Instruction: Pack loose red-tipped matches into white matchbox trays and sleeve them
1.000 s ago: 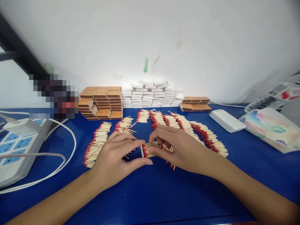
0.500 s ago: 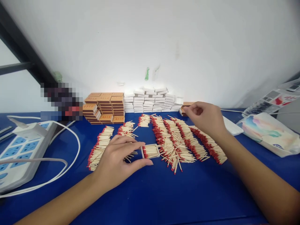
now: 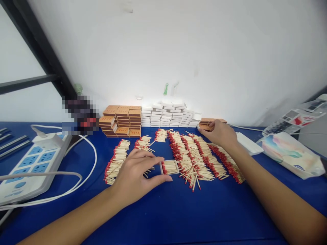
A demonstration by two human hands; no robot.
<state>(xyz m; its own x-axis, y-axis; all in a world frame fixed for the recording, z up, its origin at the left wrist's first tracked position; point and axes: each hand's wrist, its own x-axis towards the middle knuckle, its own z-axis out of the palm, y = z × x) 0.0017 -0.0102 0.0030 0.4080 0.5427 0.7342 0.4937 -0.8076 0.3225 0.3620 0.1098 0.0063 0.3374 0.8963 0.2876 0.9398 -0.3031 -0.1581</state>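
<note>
Taking the white tray (image 3: 161, 168) as the clock's centre and going from the left, a power strip (image 3: 33, 170) sits at 9 o'clock, well apart on the blue counter (image 3: 163, 211); nearer in, also at 9 o'clock, loose matches (image 3: 117, 160) fan out; at 10 o'clock stand stacked orange boxes (image 3: 122, 120), probably the finished ones, though their contents are hidden; the left hand (image 3: 139, 170) comes in from 8 o'clock, thumb and forefinger closed about the tray's left end; the tray lies flat, well filled with matches, heads towards 9 o'clock, and has no cover, so I judge this box filled but not yet closed; at 12 o'clock stacked trays (image 3: 166, 117) seem left to fill; more loose matches spread at 3 o'clock, so plenty remains; at 2 o'clock the right hand (image 3: 222, 132) touches what look like unused orange covers (image 3: 217, 120), and whether its grip holds 1, I cannot tell; a tissue pack (image 3: 291, 153) lies beyond, at 3 o'clock.
</note>
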